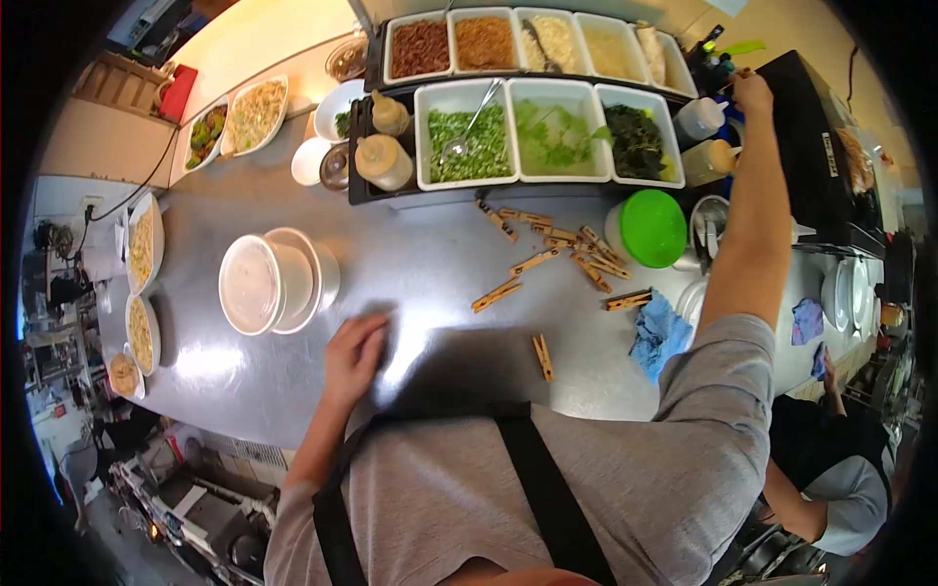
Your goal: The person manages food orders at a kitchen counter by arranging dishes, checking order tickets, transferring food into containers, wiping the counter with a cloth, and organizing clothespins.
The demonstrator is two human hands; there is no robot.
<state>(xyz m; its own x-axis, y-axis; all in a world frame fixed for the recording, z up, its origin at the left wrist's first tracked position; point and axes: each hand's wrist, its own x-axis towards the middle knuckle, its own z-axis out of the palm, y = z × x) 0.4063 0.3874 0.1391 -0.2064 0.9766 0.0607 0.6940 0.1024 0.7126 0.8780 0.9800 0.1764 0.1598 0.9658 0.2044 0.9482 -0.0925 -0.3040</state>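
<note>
My left hand (356, 354) rests at the near side of the steel counter (420, 249), holding nothing, fingers loosely apart. Just beyond it stand two lidded takeout tubs (256, 283), one partly overlapping the other. My right arm stretches far forward and right; at its end my right hand (752, 92) has its fingers drawn together beside a group of dark and coloured items (711, 44) behind the squeeze bottles (700, 119). Whatever lies between those fingertips is too small to name. Wooden clothespins (562, 237) lie scattered across the middle, with a single clothespin (543, 357) nearer me.
Topping bins (469, 145) hold chopped greens, herbs and dry toppings along the back. A green-lidded tub (653, 229) and a blue cloth (662, 337) sit at right. Filled oval bowls (145, 244) line the left edge. A co-worker (840, 469) stands at lower right.
</note>
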